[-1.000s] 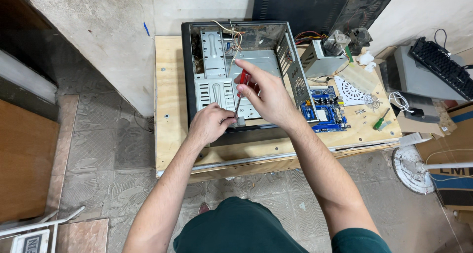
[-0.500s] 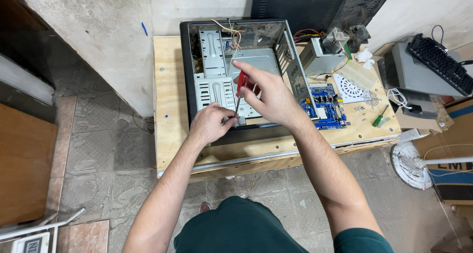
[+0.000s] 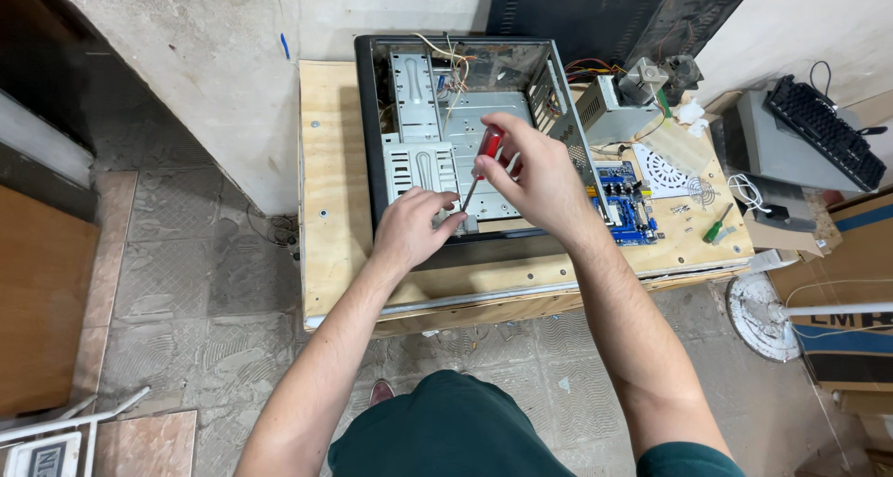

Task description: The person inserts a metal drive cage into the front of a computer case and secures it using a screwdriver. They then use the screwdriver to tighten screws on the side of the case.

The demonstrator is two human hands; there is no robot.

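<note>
Brown-and-blue cardboard box [image 3: 851,282], far right

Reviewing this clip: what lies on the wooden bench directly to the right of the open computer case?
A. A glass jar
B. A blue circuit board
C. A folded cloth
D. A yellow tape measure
B. A blue circuit board lies flat on the wooden bench just right of the open computer case, beside the right hand holding the red-handled screwdriver.

A blue motherboard [image 3: 625,207] lies beside a green screwdriver [image 3: 717,224]; a black keyboard [image 3: 823,131] rests farther right.
</note>
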